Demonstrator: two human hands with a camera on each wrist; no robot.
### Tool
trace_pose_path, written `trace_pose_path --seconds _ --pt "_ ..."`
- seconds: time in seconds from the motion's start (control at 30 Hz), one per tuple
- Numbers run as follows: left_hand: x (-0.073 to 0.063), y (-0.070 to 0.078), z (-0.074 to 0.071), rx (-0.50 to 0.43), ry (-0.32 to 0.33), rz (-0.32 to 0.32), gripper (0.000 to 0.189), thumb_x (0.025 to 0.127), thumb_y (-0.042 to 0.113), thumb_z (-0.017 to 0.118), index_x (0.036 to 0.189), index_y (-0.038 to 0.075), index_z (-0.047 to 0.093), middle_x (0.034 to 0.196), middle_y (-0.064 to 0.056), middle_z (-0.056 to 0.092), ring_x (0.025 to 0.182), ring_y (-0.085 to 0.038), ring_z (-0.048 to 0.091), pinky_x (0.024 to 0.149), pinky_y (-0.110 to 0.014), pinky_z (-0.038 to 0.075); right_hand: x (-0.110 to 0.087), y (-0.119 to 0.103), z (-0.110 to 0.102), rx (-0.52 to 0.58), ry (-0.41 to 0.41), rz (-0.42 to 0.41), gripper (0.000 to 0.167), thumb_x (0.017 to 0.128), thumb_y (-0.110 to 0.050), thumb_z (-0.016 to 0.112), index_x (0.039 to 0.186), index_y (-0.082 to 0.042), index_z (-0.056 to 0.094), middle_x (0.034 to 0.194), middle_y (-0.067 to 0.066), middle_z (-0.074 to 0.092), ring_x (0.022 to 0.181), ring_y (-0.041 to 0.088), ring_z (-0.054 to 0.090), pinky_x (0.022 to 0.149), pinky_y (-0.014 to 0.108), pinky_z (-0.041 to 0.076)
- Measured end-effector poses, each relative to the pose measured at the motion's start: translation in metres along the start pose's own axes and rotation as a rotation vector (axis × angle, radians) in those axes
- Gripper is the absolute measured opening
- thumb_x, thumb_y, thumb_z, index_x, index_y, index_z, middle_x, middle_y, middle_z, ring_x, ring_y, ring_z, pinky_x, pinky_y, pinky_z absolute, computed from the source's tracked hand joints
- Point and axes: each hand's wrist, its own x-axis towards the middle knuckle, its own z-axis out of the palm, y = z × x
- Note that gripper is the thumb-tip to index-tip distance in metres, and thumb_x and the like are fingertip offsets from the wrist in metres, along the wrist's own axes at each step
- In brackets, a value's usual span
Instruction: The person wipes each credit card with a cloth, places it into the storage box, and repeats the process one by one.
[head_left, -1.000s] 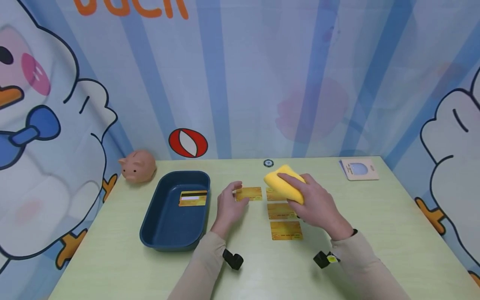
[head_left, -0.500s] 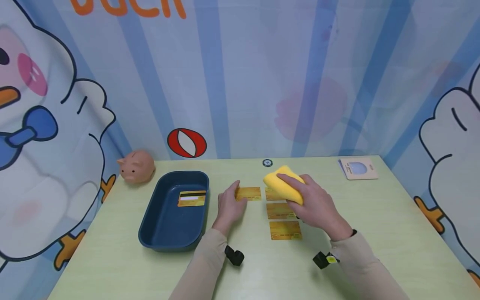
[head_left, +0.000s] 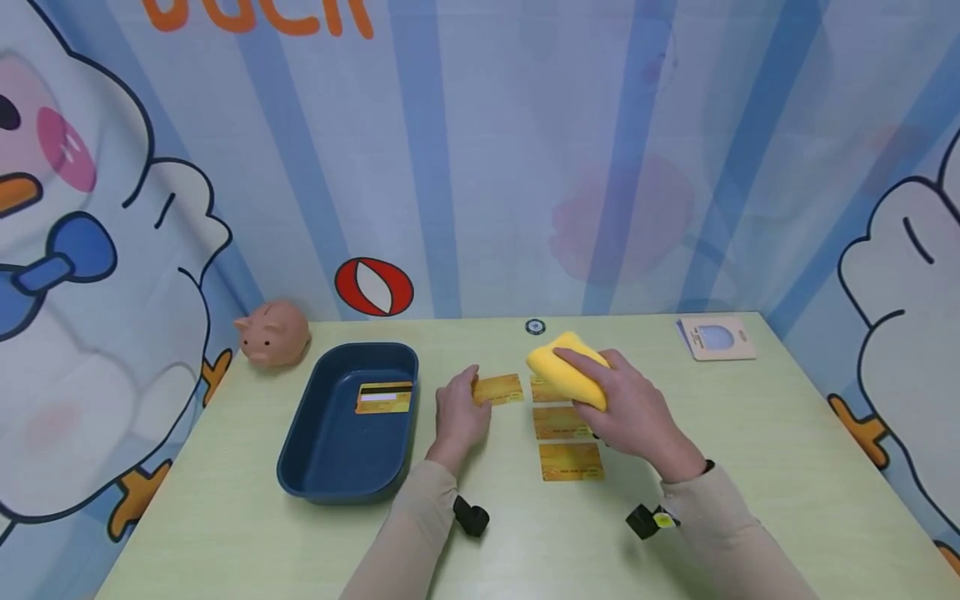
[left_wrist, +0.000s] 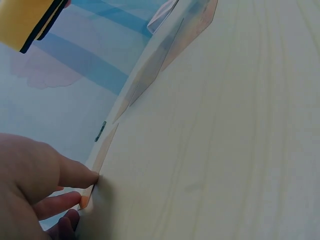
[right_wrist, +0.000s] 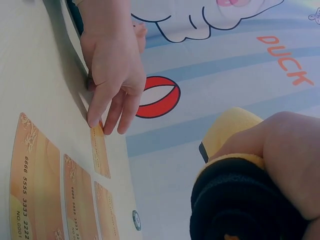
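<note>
Left hand (head_left: 460,417) pinched one gold card (head_left: 501,389) right of the blue tray (head_left: 333,450); right hand (head_left: 637,412) gripped a yellow object (head_left: 562,367) near three more cards (head_left: 572,462)!

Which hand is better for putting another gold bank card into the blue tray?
Probably the left hand: it pinches the end of a gold bank card and is nearer the blue tray. The right hand holds a folded yellow cloth.
</note>
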Motion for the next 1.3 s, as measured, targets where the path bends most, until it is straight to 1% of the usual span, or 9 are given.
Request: trace_pose_path --seconds 0.17,0.3,0.53,0.7,0.93,1.07,1.17,1.23,1.3 --pt "-0.0014 0.0010 -0.0020 0.025 0.003 0.011 0.062 0.086 0.000 0.080 0.144 0.000 0.059 0.127 -0.019 0.069 0.116 -0.039 0.061 0.101 -0.050 0.046 0.0002 -0.0001 0.0011 0.003 0.007 -0.003 0.071 0.092 -0.012 0.074 0.156 -0.032 0.051 0.128 0.018 0.057 0.077 0.020 0.051 0.056 0.033 0.043" --pt "-0.0017 0.0003 -0.0032 0.046 -0.007 -0.006 0.062 0.085 0.003 0.083 0.143 0.000 0.059 0.123 -0.019 0.068 0.112 -0.038 0.060 0.098 -0.049 0.046 0.0004 -0.0003 0.0018 0.003 0.005 -0.007 0.070 0.092 -0.012 0.074 0.156 -0.032 0.051 0.128 0.018 0.058 0.076 0.020 0.051 0.057 0.033 0.044" --pt "-0.0023 -0.0019 -0.0049 0.056 -0.032 -0.044 0.061 0.085 0.008 0.083 0.141 0.002 0.060 0.124 -0.019 0.066 0.113 -0.037 0.056 0.098 -0.050 0.047 0.0005 -0.0004 0.0035 0.012 0.003 -0.008 0.070 0.092 -0.012 0.074 0.155 -0.032 0.052 0.128 0.018 0.058 0.076 0.019 0.051 0.056 0.033 0.044" --pt "-0.0038 -0.0022 -0.0043 0.053 -0.025 -0.060 0.061 0.085 0.010 0.085 0.139 -0.001 0.061 0.127 -0.022 0.065 0.116 -0.038 0.056 0.099 -0.050 0.047 0.0001 -0.0003 0.0056 0.013 0.001 -0.014 0.070 0.092 -0.012 0.073 0.155 -0.032 0.052 0.127 0.018 0.058 0.075 0.019 0.050 0.056 0.032 0.043" --pt "-0.0056 0.0002 -0.0041 0.067 -0.005 -0.058 0.052 0.085 0.011 0.086 0.132 -0.002 0.067 0.125 -0.022 0.061 0.115 -0.036 0.054 0.097 -0.049 0.047 0.0024 -0.0008 0.0050 0.016 0.009 -0.012 0.070 0.092 -0.011 0.073 0.155 -0.032 0.052 0.127 0.018 0.058 0.075 0.020 0.051 0.056 0.032 0.043" --pt "-0.0070 0.0022 -0.0033 0.066 -0.004 -0.083 0.051 0.087 0.011 0.085 0.134 0.000 0.067 0.128 -0.022 0.057 0.117 -0.036 0.052 0.099 -0.048 0.046 0.0019 -0.0011 0.0040 0.014 0.007 -0.009 0.070 0.092 -0.011 0.072 0.155 -0.032 0.052 0.127 0.018 0.058 0.075 0.020 0.051 0.055 0.032 0.044" --pt "-0.0080 0.0021 -0.0025 0.062 0.003 -0.096 0.051 0.087 0.012 0.085 0.135 0.004 0.067 0.129 -0.022 0.054 0.118 -0.036 0.051 0.099 -0.048 0.047 0.0012 -0.0010 0.0041 0.012 0.007 -0.011 0.070 0.092 -0.011 0.072 0.155 -0.032 0.052 0.127 0.019 0.058 0.075 0.020 0.051 0.055 0.032 0.044" --pt "-0.0085 0.0017 -0.0023 0.061 0.009 -0.088 0.051 0.088 0.012 0.084 0.135 0.007 0.067 0.129 -0.021 0.056 0.117 -0.036 0.052 0.099 -0.048 0.047 0.0008 -0.0005 0.0045 0.010 0.010 -0.015 0.069 0.092 -0.011 0.073 0.155 -0.032 0.052 0.127 0.019 0.058 0.075 0.020 0.051 0.056 0.032 0.044" --pt "-0.0087 0.0014 -0.0023 0.060 0.013 -0.064 0.050 0.087 0.011 0.084 0.135 0.009 0.067 0.127 -0.020 0.060 0.115 -0.036 0.053 0.097 -0.048 0.046 0.0004 -0.0005 0.0046 0.008 0.014 -0.016 0.070 0.092 -0.011 0.073 0.155 -0.032 0.052 0.127 0.018 0.058 0.076 0.020 0.052 0.056 0.033 0.044"
